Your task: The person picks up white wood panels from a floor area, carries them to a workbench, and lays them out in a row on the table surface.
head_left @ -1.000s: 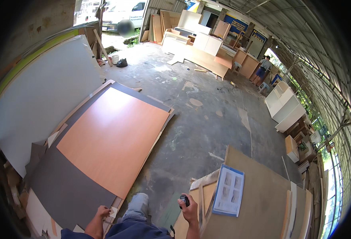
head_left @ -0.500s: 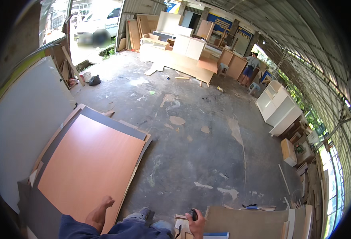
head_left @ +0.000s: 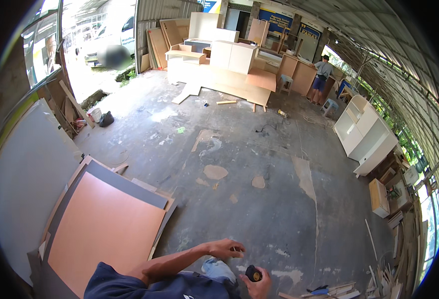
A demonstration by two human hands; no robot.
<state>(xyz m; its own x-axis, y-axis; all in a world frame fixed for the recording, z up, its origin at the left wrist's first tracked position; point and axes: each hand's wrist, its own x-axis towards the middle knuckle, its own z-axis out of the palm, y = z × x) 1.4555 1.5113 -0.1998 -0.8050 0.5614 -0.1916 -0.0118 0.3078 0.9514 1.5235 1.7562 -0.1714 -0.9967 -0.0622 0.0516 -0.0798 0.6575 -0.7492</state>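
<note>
My right hand (head_left: 259, 285) is wrapped round a small black tape measure (head_left: 253, 273) with a yellowish-brown patch on its face. Just left of it, my left hand (head_left: 225, 248) reaches across in front of my body, fingers curled together. A pale bit shows at its fingertips, too small to make out. The two hands are close but apart. Below them show a pale blue trouser leg (head_left: 218, 269) and my dark blue shirt. To my left lies an orange-brown wood-look sheet (head_left: 107, 224) on top of dark grey panels (head_left: 124, 182).
A large white board (head_left: 27, 184) leans along the left wall. Scrap wood strips (head_left: 341, 290) lie at the lower right. White cabinets (head_left: 364, 132) stand on the right, and more furniture parts (head_left: 219, 74) at the back. A person (head_left: 322, 79) stands far off at a bench.
My left hand has swung right, from over the orange-brown sheet to beside the tape measure. The right hand has shifted slightly right and down, still holding it. The view has turned left.
</note>
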